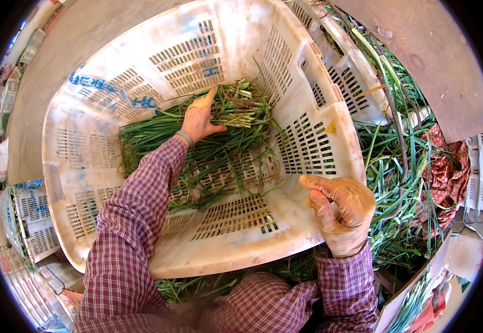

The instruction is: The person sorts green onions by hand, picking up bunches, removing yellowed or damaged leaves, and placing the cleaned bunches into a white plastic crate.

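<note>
A large, dirty white plastic basket (236, 252) with slotted walls lies tilted in front of me. Inside it is a pile of long green leafy stalks (158, 130), perhaps garlic chives, their pale cut ends (244, 105) toward the right. My left hand (198, 121), with orange coverings on its fingers, reaches in over the stalks. Its thumb and forefinger are spread apart, touching the pile; the other fingers are partly hidden. My right hand (341, 213), in a thin yellowish glove, is at the basket's near right corner. Its fingers are curled in, and what they hold, if anything, does not show.
Another white slotted basket (358, 83) stands at the right beside heaped loose green leaves (391, 216). A brown board (435, 61) is at the upper right, above a red patterned cloth (444, 172). More crates (33, 213) stand at the left.
</note>
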Demonstrator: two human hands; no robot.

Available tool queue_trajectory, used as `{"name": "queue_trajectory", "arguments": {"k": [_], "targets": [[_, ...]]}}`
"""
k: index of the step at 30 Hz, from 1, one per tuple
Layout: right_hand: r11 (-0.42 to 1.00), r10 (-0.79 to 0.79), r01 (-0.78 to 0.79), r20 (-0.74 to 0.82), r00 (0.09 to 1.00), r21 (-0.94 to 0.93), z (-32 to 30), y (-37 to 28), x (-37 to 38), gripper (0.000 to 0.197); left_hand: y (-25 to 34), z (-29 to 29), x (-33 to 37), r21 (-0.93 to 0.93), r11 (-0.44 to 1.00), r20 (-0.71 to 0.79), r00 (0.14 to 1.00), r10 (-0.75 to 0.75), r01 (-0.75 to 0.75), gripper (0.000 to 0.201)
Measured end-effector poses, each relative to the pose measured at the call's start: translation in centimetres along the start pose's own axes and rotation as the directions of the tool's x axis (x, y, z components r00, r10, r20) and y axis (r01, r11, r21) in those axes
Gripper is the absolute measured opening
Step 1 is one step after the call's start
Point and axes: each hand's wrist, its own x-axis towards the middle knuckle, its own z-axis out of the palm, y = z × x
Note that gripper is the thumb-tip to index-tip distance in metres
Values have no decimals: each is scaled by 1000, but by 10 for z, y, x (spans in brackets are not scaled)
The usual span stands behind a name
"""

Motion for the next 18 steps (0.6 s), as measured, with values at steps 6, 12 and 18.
{"name": "queue_trajectory", "arguments": {"k": [6,12,18], "targets": [[999,31,-32,30,999,20,-1,-3,1,15,-30,-5,45,92,996,385,922,-41,6,100],[999,-31,31,10,999,-10,1,4,-1,16,-26,-16,66,98,992,555,832,13,-81,88],[1000,23,-22,42,999,-16,-2,-2,2,15,-70,32,50,-229,924,453,874,-176,305,117]]}}
